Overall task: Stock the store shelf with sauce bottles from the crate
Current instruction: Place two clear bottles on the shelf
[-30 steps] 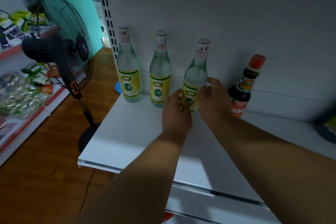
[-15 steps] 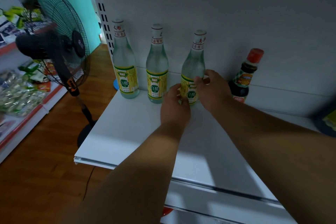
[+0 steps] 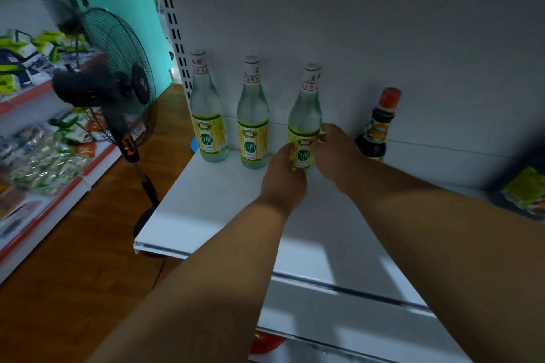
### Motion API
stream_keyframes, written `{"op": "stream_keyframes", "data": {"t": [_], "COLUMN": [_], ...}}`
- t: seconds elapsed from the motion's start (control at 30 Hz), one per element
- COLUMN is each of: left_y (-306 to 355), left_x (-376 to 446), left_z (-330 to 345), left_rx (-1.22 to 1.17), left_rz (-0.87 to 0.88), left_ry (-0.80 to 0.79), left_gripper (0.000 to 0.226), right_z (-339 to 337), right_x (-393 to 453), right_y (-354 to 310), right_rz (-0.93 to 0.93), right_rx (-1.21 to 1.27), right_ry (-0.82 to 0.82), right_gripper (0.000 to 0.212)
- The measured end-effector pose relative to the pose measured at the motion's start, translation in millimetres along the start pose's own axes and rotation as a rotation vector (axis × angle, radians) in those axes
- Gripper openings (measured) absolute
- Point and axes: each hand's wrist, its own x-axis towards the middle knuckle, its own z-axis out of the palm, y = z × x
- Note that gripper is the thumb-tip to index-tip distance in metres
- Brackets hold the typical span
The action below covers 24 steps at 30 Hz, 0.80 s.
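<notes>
Both hands grasp the third clear bottle [image 3: 305,124], which stands upright on the white shelf [image 3: 212,209] close to the grey back panel [image 3: 368,23]. The left hand [image 3: 283,177] comes at it from about seven o'clock, fingers curled round the lower part of the yellow-green label, so the bottle's base is hidden behind it. The right hand [image 3: 339,153] wraps the bottle from about four o'clock, fingertips on the glass at the label's upper edge. At the bottle's nine o'clock stand two more clear bottles of the same kind, the middle bottle [image 3: 253,118] near and the left bottle [image 3: 208,112] beyond it by the slotted upright [image 3: 175,38]; all three are apart from one another. At the held bottle's three o'clock, just behind the right hand, stands a dark bottle [image 3: 376,132] with a red cap. Off the shelf's left end a black standing fan [image 3: 118,82] stands on the wooden floor [image 3: 73,274], with another shelf of packets [image 3: 38,156] farther left.
</notes>
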Motion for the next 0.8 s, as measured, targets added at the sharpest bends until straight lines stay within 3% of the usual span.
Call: {"op": "stream_keyframes", "data": {"t": [0.53, 0.8], "left_y": [7.3, 24.6], "left_x": [-1.8, -65.9], "left_z": [-6.9, -14.2], "left_rx": [0.026, 0.271], "left_rz": [0.036, 0.094], "left_ry": [0.028, 0.115], "left_gripper": [0.054, 0.045], "right_z": [1.6, -35.5], "right_x": [-6.6, -70.3], "right_y": [2.4, 19.6], "right_rz": [-0.011, -0.142], "right_rx": [0.015, -0.162], "right_ry": [-0.034, -0.048], "right_gripper": [0.038, 0.049]}}
